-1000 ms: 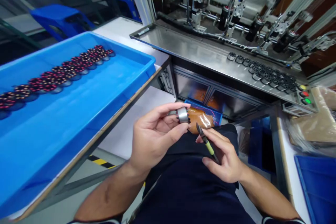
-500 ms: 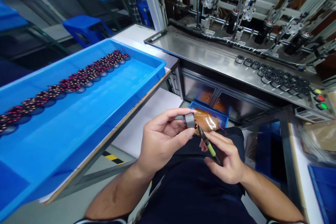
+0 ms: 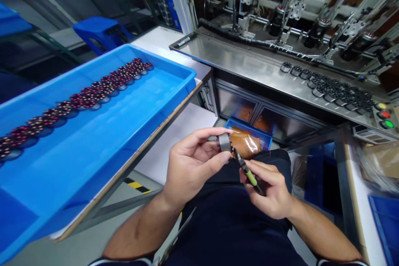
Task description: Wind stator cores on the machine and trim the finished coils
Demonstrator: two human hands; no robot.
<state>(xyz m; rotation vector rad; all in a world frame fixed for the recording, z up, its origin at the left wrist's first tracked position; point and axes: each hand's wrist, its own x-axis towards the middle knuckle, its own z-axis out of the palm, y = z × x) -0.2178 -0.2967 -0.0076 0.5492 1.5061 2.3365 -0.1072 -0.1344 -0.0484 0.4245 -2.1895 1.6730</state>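
The workshop is crowded, with a tall machine (image 3: 299, 12) spanning the far side and its steel ledge (image 3: 230, 56) running along the front; dark toothed rings (image 3: 339, 91) crowd that ledge's right end, beside the button box (image 3: 385, 115). At the left sits a long blue tray (image 3: 109, 141), where wound parts (image 3: 84, 97) form a band beside its far long edge, reaching almost to the far corner. Between the two, over the lap, the left hand (image 3: 193, 160) holds up a small ring part (image 3: 223, 142), thumb below and forefinger above, parted only by the part's width; I can't make out the other fingertips behind it. The right hand (image 3: 271, 187) has its fingers curled round green-handled pliers (image 3: 250, 178), whose tip points at the ring's toothed end, just beside it; whether they touch, I can't say. To me it looks like the pliers are being lined up with that end, and the next move seems to call for a steady left pinch and careful aim.
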